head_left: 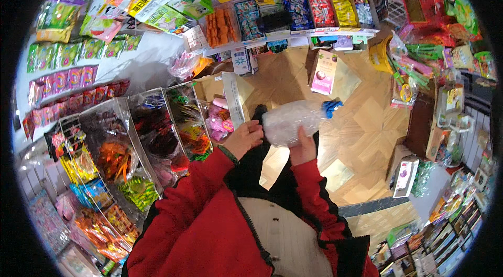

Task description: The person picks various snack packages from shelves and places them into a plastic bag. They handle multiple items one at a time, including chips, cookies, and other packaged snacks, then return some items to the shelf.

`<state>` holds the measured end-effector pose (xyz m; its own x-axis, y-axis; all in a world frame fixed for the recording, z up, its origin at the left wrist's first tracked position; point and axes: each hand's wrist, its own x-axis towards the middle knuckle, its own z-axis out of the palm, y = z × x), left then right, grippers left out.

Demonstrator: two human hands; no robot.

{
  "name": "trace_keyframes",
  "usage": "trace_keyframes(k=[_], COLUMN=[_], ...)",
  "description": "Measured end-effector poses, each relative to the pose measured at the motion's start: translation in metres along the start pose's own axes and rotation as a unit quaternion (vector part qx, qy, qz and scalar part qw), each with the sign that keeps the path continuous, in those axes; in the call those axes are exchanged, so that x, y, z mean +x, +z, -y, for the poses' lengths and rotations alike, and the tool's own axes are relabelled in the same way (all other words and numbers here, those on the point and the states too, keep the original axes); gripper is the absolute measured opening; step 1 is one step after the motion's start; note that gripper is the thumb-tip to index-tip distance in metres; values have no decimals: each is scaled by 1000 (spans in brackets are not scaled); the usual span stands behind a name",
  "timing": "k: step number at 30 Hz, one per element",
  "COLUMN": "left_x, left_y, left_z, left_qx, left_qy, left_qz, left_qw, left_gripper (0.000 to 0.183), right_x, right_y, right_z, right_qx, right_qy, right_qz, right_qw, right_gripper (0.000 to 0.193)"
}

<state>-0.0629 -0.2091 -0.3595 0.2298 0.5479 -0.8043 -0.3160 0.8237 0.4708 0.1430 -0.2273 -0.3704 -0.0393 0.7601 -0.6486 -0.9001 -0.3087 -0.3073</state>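
Note:
My right hand (304, 147) grips the near side of a clear, see-through plastic package (291, 122) with a crumpled blue end (332, 109) pointing right. The package is held up over the floor in front of me; what it contains, if anything, I cannot make out. Just left of it, my left hand (244, 139) is held with its fingers loosely bent and nothing visible in them. Beyond that hand stands the pale upright edge of a cardboard box (233, 98), with pink packaged goods (220, 122) beside it.
Clear bins (149, 140) of wrapped snacks line my left. A shelf of candy boxes (322, 9) runs across the far side. On the wooden-patterned floor (361, 135) stands a pink and white carton (324, 71). More goods and a brown box (421, 125) are on the right.

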Motion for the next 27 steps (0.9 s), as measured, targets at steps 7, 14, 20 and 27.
trace_keyframes(k=[7,14,20,27], left_x=[112,281,403,519], left_y=[-124,-207,-257,-300], left_z=[28,86,110,119], left_qx=[-12,-51,-146,-340], left_qy=[-5,-18,-3,60], left_qz=[-136,-282,-302,-241], left_qw=[991,958,942,907], left_gripper=[30,36,66,73], right_x=[53,159,219,254], right_y=[-67,-151,-184,-215], right_z=[-12,-21,-15,7], right_qx=[-49,-84,-77,-101], right_qy=[-62,-71,-107,-250], right_qz=[-55,-51,23,134], right_qw=[995,993,991,954], right_gripper=[48,51,55,57])
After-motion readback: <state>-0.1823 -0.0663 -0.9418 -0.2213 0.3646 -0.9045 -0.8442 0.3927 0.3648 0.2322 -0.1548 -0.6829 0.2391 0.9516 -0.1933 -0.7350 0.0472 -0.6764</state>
